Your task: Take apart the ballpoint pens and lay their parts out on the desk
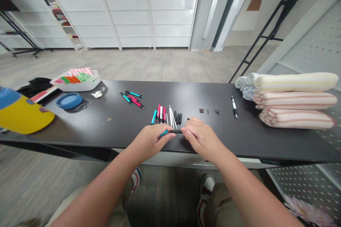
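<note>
Near the front edge of the dark table, a teal and black pen is held level between my two hands. My left hand pinches its teal part, and the fingers of my right hand close on its black end. Just beyond lie teal, pink and white pen barrels, thin white refills and several black grips. To their right are small springs and little dark pieces. My fingers hide part of the held pen.
Several teal and pink pens lie farther back on the table. At right are a white and black pen and rolled towels. At left stand a white basket, a blue ring and a yellow and blue cap.
</note>
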Demonstrator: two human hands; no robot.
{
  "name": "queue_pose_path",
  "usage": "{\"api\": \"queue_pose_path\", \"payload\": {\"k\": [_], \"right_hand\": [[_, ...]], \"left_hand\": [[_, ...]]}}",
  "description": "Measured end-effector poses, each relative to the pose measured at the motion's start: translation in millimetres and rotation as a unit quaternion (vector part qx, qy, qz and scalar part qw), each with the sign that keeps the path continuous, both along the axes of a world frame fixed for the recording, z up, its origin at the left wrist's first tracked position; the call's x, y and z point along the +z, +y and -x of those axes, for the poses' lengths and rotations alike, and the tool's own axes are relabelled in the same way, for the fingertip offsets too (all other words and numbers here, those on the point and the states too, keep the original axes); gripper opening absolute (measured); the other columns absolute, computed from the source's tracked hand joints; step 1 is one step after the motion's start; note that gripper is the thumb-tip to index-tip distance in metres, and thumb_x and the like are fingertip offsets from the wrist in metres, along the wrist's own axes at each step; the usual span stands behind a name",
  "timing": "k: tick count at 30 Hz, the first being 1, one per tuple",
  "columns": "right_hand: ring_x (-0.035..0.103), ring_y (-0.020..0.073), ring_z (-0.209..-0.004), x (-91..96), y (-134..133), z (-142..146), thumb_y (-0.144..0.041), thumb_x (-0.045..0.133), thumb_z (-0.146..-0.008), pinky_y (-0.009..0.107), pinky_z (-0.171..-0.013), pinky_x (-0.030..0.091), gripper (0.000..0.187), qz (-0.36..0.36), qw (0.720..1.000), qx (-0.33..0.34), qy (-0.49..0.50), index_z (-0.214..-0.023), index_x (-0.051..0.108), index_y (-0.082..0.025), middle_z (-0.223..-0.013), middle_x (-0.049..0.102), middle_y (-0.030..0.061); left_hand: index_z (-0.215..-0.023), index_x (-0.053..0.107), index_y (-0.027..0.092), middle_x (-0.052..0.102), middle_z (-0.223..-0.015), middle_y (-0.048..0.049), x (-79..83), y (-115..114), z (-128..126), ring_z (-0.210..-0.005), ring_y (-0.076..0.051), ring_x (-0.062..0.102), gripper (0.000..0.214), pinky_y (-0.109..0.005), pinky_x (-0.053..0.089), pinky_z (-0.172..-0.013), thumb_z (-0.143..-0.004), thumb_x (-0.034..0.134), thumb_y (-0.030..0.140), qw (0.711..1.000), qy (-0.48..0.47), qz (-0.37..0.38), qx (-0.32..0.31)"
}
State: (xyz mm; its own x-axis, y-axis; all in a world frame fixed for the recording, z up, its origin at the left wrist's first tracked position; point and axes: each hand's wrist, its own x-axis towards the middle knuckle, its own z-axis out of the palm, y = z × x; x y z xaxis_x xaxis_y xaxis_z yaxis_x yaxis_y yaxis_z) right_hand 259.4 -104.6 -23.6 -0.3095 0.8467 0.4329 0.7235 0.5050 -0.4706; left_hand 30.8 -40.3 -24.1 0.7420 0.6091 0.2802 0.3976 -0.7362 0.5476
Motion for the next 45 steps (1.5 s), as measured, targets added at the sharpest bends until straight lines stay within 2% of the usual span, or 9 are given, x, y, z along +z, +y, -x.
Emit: {"api": "queue_pose_path", "payload": {"k": [10,16,21,33,39,42,45], "right_hand": [[0.060,0.0220,-0.090,-0.7,-2.2,0.8,-0.036,0.057,-0.106,0.038,-0.083,0.042,0.016,0.042,0.999,0.008,0.027,-0.105,0.067,-0.024,-0.097,0.075,0.0044],[0.063,0.0204,-0.088,-0.6,-0.8,-1.9,-0.036,0.060,-0.105,0.036,-0.080,0.043,0.016,0.057,0.997,0.020,0.046,-0.099,0.070,-0.024,-0.094,0.077,0.0024],[0.064,0.0200,-0.088,1.5,0.1,-3.1,-0.034,0.062,-0.104,0.035,-0.081,0.044,0.014,0.052,0.997,0.023,0.054,-0.100,0.072,-0.024,-0.094,0.077,0.0026],[0.064,0.0174,-0.089,2.0,0.4,-4.2,-0.029,0.069,-0.100,0.030,-0.082,0.048,0.008,0.033,0.993,0.047,0.102,-0.104,0.074,-0.024,-0.093,0.076,0.0016],[0.066,0.0157,-0.084,2.0,-3.3,-8.1,-0.028,0.069,-0.098,0.028,-0.075,0.049,0.015,0.072,0.990,-0.002,0.120,-0.113,0.075,-0.026,-0.094,0.075,0.0012],[0.066,0.0150,-0.079,0.2,-4.1,-9.1,-0.032,0.069,-0.098,0.026,-0.069,0.048,0.011,0.075,0.985,-0.046,0.147,-0.105,0.074,-0.025,-0.091,0.074,0.0008],[0.066,0.0148,-0.077,-0.5,-4.5,-8.6,-0.035,0.069,-0.097,0.026,-0.067,0.048,0.012,0.066,0.983,-0.062,0.159,-0.101,0.072,-0.024,-0.089,0.074,0.0002]], "left_hand": [[-0.099,0.068,0.020,0.075,-0.093,-0.0019,-7.7,1.9,-0.3,-0.087,-0.017,0.068,0.022,-0.026,0.045,-0.079,-0.107,0.053,0.034,0.998,0.011,-0.047,-0.026],[-0.098,0.067,0.019,0.074,-0.093,-0.0024,-6.8,0.3,-1.7,-0.086,-0.017,0.067,0.020,-0.027,0.044,-0.076,-0.107,0.053,0.030,0.996,0.032,-0.062,-0.048],[-0.093,0.066,0.018,0.072,-0.088,-0.0026,-2.2,-0.3,-2.6,-0.082,-0.017,0.065,0.023,-0.027,0.042,-0.073,-0.107,0.052,0.029,0.996,0.033,-0.060,-0.053],[-0.086,0.061,0.018,0.068,-0.083,-0.0011,-2.6,1.6,-1.4,-0.077,-0.015,0.060,0.027,-0.027,0.038,-0.070,-0.108,0.050,0.029,0.997,0.013,-0.037,-0.069],[-0.082,0.057,0.019,0.059,-0.074,0.0018,-0.7,3.7,1.5,-0.070,-0.013,0.052,0.034,-0.026,0.036,-0.069,-0.109,0.045,0.035,0.999,0.002,0.010,-0.044],[-0.089,0.063,0.018,0.063,-0.079,0.0009,1.5,4.8,1.9,-0.074,-0.014,0.056,0.033,-0.026,0.038,-0.071,-0.109,0.044,0.036,0.999,0.001,0.022,-0.048],[-0.094,0.067,0.018,0.066,-0.081,0.0001,3.0,5.2,1.9,-0.076,-0.014,0.059,0.033,-0.026,0.040,-0.073,-0.109,0.043,0.036,0.999,0.000,0.025,-0.047]]}}
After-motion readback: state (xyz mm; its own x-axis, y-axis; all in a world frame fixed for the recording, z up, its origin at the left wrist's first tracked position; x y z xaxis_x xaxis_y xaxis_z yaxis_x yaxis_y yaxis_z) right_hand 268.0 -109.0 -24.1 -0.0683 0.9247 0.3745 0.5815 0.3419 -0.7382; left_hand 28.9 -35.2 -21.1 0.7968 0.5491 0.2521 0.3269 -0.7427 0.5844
